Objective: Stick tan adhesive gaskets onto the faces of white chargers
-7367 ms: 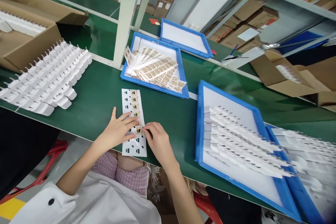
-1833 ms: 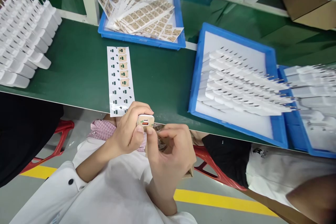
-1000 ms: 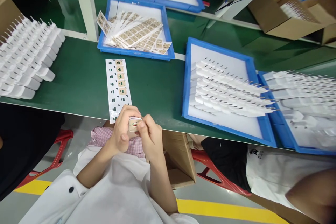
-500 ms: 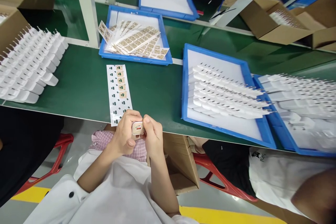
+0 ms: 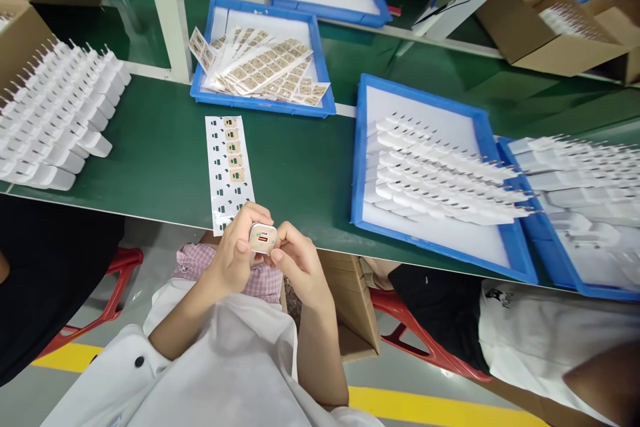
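A white charger (image 5: pixel 263 238), its port face turned up toward me, sits between my hands just in front of the table edge. The face looks beige, with a red slot in it. My left hand (image 5: pixel 235 250) is closed around the charger's left side. On the other side, my right hand (image 5: pixel 301 263) has its curled fingers and thumb at the charger's right edge. Just beyond my hands lies a sticker sheet (image 5: pixel 216 177), with several beige stickers along its right column and bare white backing elsewhere.
A blue tray (image 5: pixel 197 89) of sticker sheets stands behind. Rows of white chargers with pins up (image 5: pixel 60 113) are at left; more fill a blue tray (image 5: pixel 357 167) at right. Seated co-workers flank me, one in a white shirt (image 5: pixel 530 327). A cardboard box (image 5: pixel 357 307) is below the table.
My right hand has shifted slightly right and its fingers have loosened, showing more of the charger's face. The whole view has also shifted a little.
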### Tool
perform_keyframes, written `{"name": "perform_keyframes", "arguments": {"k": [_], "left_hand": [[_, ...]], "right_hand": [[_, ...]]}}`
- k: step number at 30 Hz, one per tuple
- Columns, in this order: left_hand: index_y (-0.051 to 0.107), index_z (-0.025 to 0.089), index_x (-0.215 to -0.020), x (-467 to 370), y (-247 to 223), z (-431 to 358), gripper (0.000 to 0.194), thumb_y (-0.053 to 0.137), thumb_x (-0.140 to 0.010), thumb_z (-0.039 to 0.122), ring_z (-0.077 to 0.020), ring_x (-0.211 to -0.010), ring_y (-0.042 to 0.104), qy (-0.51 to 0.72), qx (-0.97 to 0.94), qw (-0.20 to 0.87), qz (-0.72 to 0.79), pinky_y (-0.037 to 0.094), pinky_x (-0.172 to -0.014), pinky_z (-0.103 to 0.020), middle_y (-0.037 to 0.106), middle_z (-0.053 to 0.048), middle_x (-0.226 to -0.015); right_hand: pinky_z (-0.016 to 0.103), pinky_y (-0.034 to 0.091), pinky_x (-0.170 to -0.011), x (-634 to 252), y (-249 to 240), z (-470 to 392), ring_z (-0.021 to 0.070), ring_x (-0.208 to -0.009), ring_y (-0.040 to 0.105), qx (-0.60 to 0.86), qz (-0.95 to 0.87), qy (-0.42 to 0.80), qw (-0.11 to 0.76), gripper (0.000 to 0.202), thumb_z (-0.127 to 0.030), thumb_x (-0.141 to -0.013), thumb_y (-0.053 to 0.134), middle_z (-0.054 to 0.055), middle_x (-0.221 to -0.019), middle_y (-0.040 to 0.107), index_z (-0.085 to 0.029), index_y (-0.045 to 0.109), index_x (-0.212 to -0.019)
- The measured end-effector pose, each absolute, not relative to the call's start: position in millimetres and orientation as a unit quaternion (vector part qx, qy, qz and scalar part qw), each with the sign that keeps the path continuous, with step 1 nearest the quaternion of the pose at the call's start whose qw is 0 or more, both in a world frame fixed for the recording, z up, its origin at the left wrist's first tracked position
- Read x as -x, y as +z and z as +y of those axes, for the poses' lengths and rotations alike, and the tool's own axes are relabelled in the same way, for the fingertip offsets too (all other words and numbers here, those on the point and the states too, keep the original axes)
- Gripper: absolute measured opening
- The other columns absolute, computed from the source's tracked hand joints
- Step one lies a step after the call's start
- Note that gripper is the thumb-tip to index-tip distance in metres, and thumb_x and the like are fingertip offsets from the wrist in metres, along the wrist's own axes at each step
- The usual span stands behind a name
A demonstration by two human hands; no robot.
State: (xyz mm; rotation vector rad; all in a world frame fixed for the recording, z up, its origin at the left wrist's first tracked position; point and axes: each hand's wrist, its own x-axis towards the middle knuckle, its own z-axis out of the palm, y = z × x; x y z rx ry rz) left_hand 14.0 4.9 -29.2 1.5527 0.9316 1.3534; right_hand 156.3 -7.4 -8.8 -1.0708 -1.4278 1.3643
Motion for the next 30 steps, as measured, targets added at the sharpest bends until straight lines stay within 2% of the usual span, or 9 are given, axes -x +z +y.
{"name": "perform_keyframes", "arguments": {"k": [4, 9, 14, 24, 27, 30], "left_hand": [[0.054, 0.022, -0.093, -13.8, -22.7, 3.7, 0.075, 0.011, -0.095, 0.083, -0.0201, -0.075, 0.056, 0.511, -0.633, 0.432, 0.389, 0.046, -0.066, -0.036, 0.059, -0.006, -0.088], [0.053, 0.022, -0.086, -15.3, -18.5, 3.4, 0.074, 0.01, -0.096, 0.081, -0.0184, -0.069, 0.054, 0.5, -0.639, 0.433, 0.393, 0.043, -0.062, -0.034, 0.059, -0.004, -0.082], [0.053, 0.022, -0.087, -15.9, -17.8, 3.4, 0.071, 0.012, -0.098, 0.079, -0.0173, -0.068, 0.053, 0.498, -0.645, 0.423, 0.397, 0.043, -0.062, -0.033, 0.059, -0.004, -0.082], [0.053, 0.022, -0.086, -15.4, -19.2, 4.3, 0.071, 0.013, -0.098, 0.079, -0.0173, -0.066, 0.052, 0.49, -0.636, 0.446, 0.395, 0.042, -0.06, -0.033, 0.059, -0.003, -0.079], [0.054, 0.022, -0.087, -15.9, -20.5, 4.3, 0.073, 0.009, -0.098, 0.079, -0.018, -0.064, 0.052, 0.478, -0.621, 0.468, 0.408, 0.041, -0.06, -0.034, 0.058, -0.003, -0.075], [0.054, 0.022, -0.089, -17.3, -20.2, 3.3, 0.071, 0.01, -0.1, 0.077, -0.0176, -0.063, 0.053, 0.474, -0.607, 0.48, 0.421, 0.04, -0.061, -0.033, 0.058, -0.001, -0.072]], "right_hand": [[0.024, 0.029, -0.049, -157.8, -7.6, -8.9, 0.009, -0.05, 0.035, 0.455, -0.625, 0.481, 0.412, 0.032, -0.038, -0.085, 0.061, -0.007, -0.056, 0.041, -0.024, 0.04, -0.066], [0.025, 0.034, -0.049, -156.1, -5.6, -12.2, 0.0105, -0.05, 0.041, 0.462, -0.61, 0.502, 0.404, 0.029, -0.038, -0.083, 0.06, -0.006, -0.054, 0.047, -0.024, 0.042, -0.064], [0.024, 0.03, -0.047, -155.3, -7.7, -13.2, 0.0091, -0.048, 0.035, 0.471, -0.605, 0.497, 0.407, 0.035, -0.04, -0.084, 0.063, -0.007, -0.052, 0.041, -0.024, 0.04, -0.063], [0.025, 0.036, -0.047, -163.6, -15.7, -12.6, 0.0121, -0.048, 0.048, 0.427, -0.601, 0.538, 0.409, 0.031, -0.039, -0.092, 0.058, -0.003, -0.057, 0.055, -0.024, 0.046, -0.068], [0.025, 0.041, -0.049, -165.9, -12.1, -14.6, 0.0115, -0.05, 0.051, 0.431, -0.645, 0.449, 0.445, 0.025, -0.035, -0.094, 0.061, -0.004, -0.06, 0.057, -0.023, 0.053, -0.073], [0.026, 0.049, -0.055, -167.4, -5.6, -20.0, 0.0133, -0.061, 0.059, 0.435, -0.72, 0.231, 0.49, 0.012, -0.028, -0.089, 0.074, -0.002, -0.074, 0.065, -0.023, 0.064, -0.092]]}}
